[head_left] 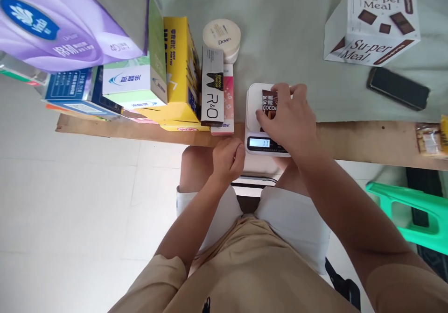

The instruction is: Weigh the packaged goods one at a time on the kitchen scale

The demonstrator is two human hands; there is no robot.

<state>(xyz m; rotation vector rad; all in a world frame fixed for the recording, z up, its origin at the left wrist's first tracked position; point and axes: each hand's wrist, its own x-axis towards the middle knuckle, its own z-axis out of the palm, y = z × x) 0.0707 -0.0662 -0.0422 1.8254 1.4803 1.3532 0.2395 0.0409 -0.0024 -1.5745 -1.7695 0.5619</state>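
Note:
A white digital kitchen scale [255, 133] sits at the table's front edge, its lit display reading 17. On its plate lies a small brown packet [269, 100] lettered COCOA. My right hand [294, 117] covers part of the packet, gripping it with thumb on the left side and fingers over the far end. The packet still rests on the scale, as far as I can see. Left of the scale, my left hand [228, 159] is curled into a fist by the table edge, and no object shows in it.
To the left stand a purple tissue pack [84, 28], a yellow box [180, 70], an R&O toothpaste box [212, 86] and a Dove jar [222, 37]. To the right are a Su-per Meal box [373, 30], a phone [399, 88] and a snack packet [430, 139]. A green stool [413, 215] is below.

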